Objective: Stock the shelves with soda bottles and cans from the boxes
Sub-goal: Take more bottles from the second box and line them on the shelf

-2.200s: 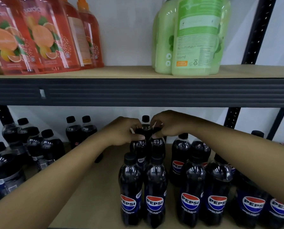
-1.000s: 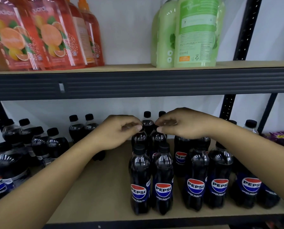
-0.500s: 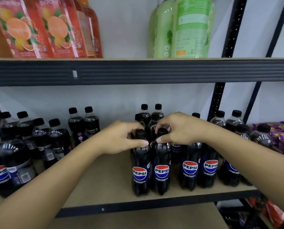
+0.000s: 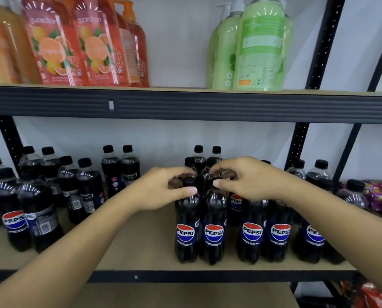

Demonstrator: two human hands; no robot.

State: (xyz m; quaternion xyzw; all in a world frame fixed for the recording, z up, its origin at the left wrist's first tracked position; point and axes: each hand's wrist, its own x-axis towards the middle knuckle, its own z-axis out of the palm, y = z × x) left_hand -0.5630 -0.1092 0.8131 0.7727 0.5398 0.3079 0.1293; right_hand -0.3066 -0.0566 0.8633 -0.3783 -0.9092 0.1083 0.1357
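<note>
Two front Pepsi bottles stand side by side on the wooden middle shelf [image 4: 130, 247], dark with black caps. My left hand [image 4: 161, 187] curls round the cap and neck of the left front bottle [image 4: 186, 232]. My right hand [image 4: 252, 178] pinches the cap of the right front bottle [image 4: 213, 232]. Both bottles are upright with their bases on the shelf. More Pepsi bottles [image 4: 252, 232] stand in rows behind and to the right of them, partly hidden by my right arm.
Another group of Pepsi bottles [image 4: 37, 210] fills the shelf's left end, with bare board between the groups. The upper shelf edge [image 4: 185, 105] hangs above my hands, carrying orange soap bottles [image 4: 52, 45] and green ones [image 4: 261, 45]. Purple packets [image 4: 381, 196] lie far right.
My hands have come forward from the caps of the bottles further back to the caps of the two front bottles. The view has pulled back and down from the shelf.
</note>
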